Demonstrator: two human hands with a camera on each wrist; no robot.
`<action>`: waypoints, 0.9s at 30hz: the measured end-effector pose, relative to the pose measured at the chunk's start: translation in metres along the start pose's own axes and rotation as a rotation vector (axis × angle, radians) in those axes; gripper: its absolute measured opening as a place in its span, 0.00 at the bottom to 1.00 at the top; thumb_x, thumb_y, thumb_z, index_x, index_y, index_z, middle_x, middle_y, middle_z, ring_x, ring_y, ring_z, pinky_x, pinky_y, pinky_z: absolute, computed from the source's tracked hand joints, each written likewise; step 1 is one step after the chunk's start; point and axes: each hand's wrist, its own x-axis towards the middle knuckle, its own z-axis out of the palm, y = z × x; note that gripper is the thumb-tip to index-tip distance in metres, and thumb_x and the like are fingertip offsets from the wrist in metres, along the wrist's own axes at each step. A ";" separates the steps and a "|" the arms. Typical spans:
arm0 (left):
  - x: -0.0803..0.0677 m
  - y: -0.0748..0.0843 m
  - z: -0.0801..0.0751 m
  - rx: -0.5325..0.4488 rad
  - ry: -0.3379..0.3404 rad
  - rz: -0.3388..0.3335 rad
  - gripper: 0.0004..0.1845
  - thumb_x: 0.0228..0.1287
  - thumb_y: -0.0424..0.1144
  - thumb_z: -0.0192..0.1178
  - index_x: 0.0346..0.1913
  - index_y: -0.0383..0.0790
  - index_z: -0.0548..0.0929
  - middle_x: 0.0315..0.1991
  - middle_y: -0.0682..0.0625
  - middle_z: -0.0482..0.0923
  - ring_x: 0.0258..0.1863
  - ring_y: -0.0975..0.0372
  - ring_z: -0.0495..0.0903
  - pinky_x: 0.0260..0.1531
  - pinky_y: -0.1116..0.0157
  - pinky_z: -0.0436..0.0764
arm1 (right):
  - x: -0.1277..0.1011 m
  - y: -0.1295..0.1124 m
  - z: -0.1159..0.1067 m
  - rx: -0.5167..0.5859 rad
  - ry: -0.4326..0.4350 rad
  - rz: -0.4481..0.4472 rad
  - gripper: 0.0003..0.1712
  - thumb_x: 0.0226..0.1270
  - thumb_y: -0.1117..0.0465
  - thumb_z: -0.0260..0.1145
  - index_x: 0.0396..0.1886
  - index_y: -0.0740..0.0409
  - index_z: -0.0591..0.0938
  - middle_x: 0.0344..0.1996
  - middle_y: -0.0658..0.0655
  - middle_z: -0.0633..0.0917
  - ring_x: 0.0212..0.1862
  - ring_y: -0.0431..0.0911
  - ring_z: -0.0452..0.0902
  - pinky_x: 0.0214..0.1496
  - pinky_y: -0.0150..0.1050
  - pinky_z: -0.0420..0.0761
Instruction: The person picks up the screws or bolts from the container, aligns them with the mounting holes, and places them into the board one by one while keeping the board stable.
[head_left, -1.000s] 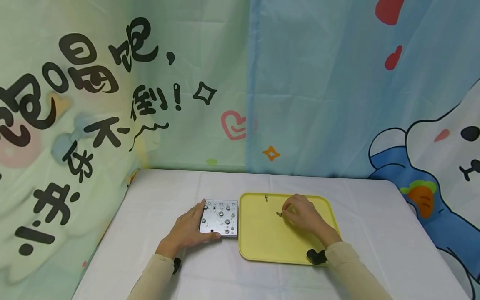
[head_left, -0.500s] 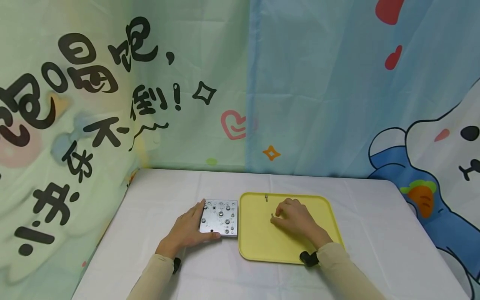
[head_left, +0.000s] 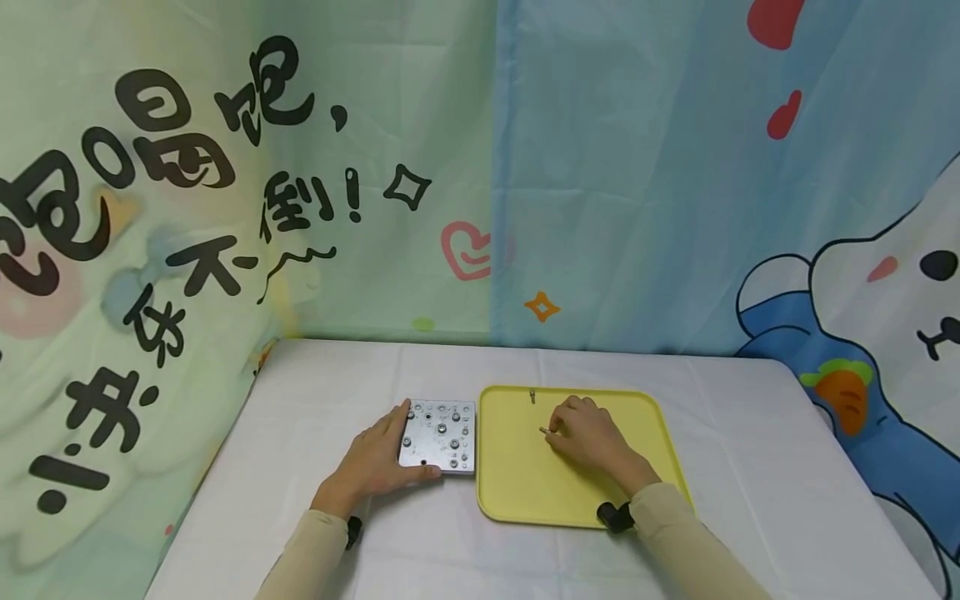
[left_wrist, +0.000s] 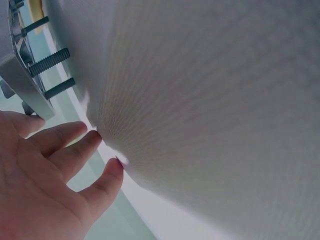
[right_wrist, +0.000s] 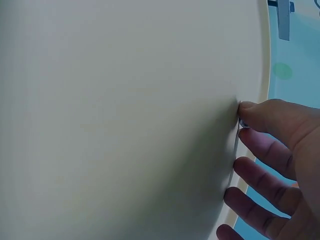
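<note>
A square silver metal plate (head_left: 437, 435), its top studded with several screw heads and holes, stands on the white-covered table left of the tray. My left hand (head_left: 372, 458) holds it by the left side, thumb along the front edge and fingers at the back left corner. Threaded bolts (left_wrist: 49, 62) stick out from the plate in the left wrist view. Over the yellow tray (head_left: 525, 500), my right hand (head_left: 592, 433) pinches a small screw (head_left: 545, 431) between thumb and index finger; most of it is hidden in the right wrist view. Another small screw (head_left: 532, 397) lies near the tray's back edge.
The tray's left rim comes right up beside the plate. White cloth (head_left: 420, 542) covers the table. Printed curtains (head_left: 637, 208) hang behind it and along the left. Each wrist wears a small black camera (head_left: 615, 517).
My right hand has moved left over the tray, lifting the screw and then turning it from upright to nearly level in the fingers. The left hand and the plate stay where they were.
</note>
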 end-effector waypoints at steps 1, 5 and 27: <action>0.000 0.000 0.000 0.000 0.001 0.002 0.69 0.43 0.77 0.67 0.81 0.41 0.49 0.75 0.38 0.59 0.72 0.44 0.62 0.68 0.46 0.63 | 0.000 0.001 0.000 0.001 0.002 -0.005 0.07 0.63 0.56 0.73 0.29 0.49 0.83 0.40 0.53 0.80 0.43 0.54 0.73 0.39 0.53 0.76; 0.000 -0.001 0.000 0.000 0.000 0.004 0.69 0.43 0.77 0.67 0.81 0.41 0.50 0.75 0.38 0.59 0.72 0.44 0.62 0.68 0.45 0.63 | 0.001 0.001 0.000 0.022 0.020 -0.025 0.06 0.62 0.58 0.72 0.29 0.49 0.82 0.38 0.52 0.80 0.41 0.52 0.74 0.38 0.52 0.76; 0.000 -0.002 -0.004 -0.010 -0.017 0.011 0.68 0.45 0.76 0.67 0.81 0.40 0.49 0.74 0.36 0.59 0.71 0.43 0.63 0.67 0.45 0.64 | 0.054 -0.055 0.002 0.262 0.055 -0.158 0.04 0.65 0.59 0.71 0.33 0.51 0.83 0.39 0.51 0.81 0.47 0.53 0.76 0.50 0.55 0.76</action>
